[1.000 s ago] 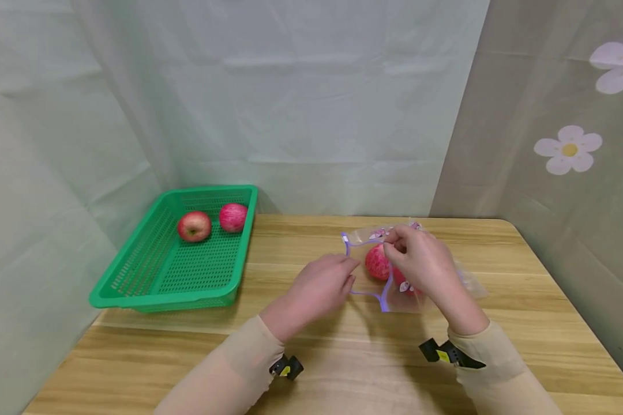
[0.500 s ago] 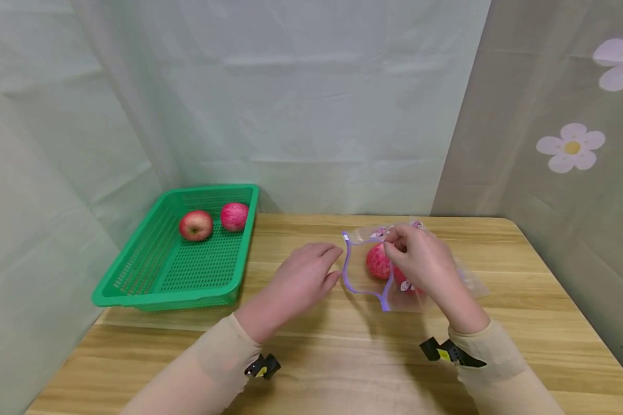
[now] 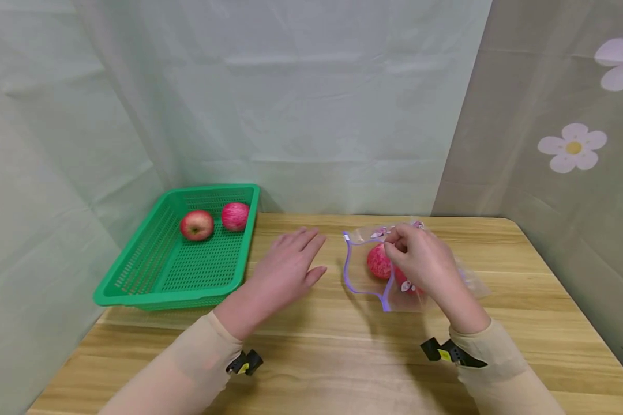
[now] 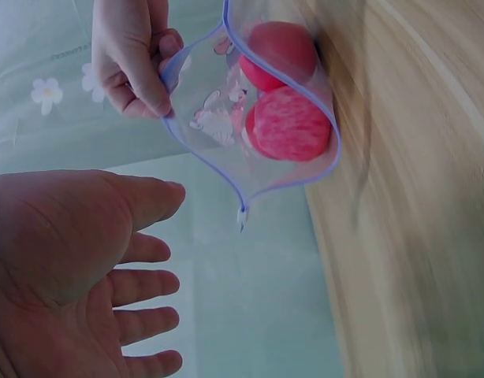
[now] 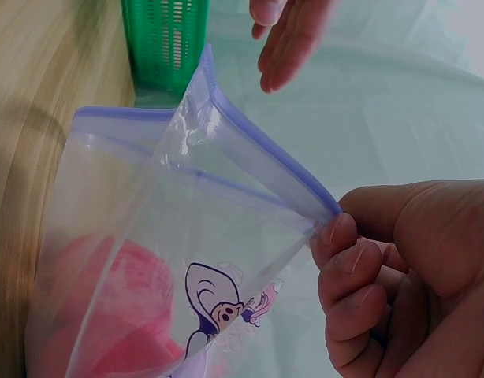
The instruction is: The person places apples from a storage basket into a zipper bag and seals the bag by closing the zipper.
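Observation:
A clear zip bag with a purple zip edge and cartoon prints lies on its side, its mouth spread wide. Red apples sit inside it, two of them showing in the left wrist view. My right hand pinches the upper lip of the mouth between thumb and forefinger. Between the bag and the green basket, my left hand is over the table with straight, spread fingers and nothing in it. Two more apples, one red-yellow and one pink-red, lie at the basket's far end.
The wooden table backs onto a pale curtain. On the right hangs a grey-brown cloth with white flowers. The basket's raised rim stands along the left side of the table.
My left hand has drawn back from the bag's mouth toward the basket, its fingers spreading out. My right hand keeps its pinch on the bag, and the apples stay where they were.

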`<state>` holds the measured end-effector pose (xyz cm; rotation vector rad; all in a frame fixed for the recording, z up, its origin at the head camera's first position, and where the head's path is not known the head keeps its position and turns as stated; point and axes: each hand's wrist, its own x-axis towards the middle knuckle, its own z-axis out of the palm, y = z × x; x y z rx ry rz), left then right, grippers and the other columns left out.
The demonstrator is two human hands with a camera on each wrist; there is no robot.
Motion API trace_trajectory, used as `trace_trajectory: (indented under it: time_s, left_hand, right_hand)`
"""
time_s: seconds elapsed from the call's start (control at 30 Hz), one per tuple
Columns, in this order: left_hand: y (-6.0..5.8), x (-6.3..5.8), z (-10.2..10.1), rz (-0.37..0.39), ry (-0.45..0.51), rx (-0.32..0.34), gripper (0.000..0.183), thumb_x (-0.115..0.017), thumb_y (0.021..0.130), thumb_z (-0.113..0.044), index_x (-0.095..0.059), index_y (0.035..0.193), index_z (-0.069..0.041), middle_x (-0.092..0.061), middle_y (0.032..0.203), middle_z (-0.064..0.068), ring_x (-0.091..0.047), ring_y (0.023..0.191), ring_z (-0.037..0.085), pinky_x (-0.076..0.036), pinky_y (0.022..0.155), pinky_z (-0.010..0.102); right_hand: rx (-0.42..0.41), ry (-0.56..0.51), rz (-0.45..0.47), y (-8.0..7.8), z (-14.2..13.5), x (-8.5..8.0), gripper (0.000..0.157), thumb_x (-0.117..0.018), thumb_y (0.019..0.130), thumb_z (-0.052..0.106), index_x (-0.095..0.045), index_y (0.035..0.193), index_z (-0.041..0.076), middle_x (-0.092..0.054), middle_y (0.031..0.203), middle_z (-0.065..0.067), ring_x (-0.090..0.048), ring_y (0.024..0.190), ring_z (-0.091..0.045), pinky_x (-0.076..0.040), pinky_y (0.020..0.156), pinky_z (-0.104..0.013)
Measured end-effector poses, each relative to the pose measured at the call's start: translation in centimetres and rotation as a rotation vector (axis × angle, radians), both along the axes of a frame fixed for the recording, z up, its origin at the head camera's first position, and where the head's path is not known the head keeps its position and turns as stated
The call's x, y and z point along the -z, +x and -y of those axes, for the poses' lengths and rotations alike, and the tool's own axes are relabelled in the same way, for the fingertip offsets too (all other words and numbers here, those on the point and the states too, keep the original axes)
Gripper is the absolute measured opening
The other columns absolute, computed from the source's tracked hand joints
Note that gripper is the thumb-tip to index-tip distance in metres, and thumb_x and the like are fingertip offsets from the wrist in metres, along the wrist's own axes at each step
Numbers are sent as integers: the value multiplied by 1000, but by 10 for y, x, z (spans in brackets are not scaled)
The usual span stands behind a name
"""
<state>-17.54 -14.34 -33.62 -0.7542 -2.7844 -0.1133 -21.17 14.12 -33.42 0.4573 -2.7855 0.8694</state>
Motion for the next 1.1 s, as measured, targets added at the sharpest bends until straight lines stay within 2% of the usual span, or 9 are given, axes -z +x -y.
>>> trace_trajectory:
  time_s: [0.17,0.33,0.6,1.1]
  left_hand:
    - [1,-4,7,22,-54,-26,71,-76,106,-40,-52,161,-2,-50,166,20,-43,156,44,-35,125,63]
    - [2,-7,16,-23,-83,-46,75,-77,105,-42,-50,162,-2,-53,163,21,-46,153,45,-36,124,63]
    - [4,-13,34,-80,-98,-64,71,-77,106,-39,-52,160,0,-55,160,23,-48,151,47,-37,123,65]
    - [-2,-31,67,-79,-157,-140,67,-73,108,-36,-50,160,1,-52,162,27,-46,152,50,-37,122,68]
  right_hand:
    - [-2,0,-3,1,0,-1,7,-68,101,13,-76,101,12,-65,74,5,-55,70,-18,-40,60,-38]
    - [-8,1,-2,2,0,-1,7,-69,101,13,-75,100,13,-64,73,6,-55,68,-18,-40,59,-38]
    - [-19,2,-4,3,1,-1,6,-69,101,14,-76,100,14,-63,72,7,-54,67,-17,-40,59,-37]
    - [-41,-1,-16,4,1,1,8,-68,100,12,-75,99,13,-61,69,8,-53,64,-16,-39,60,-37]
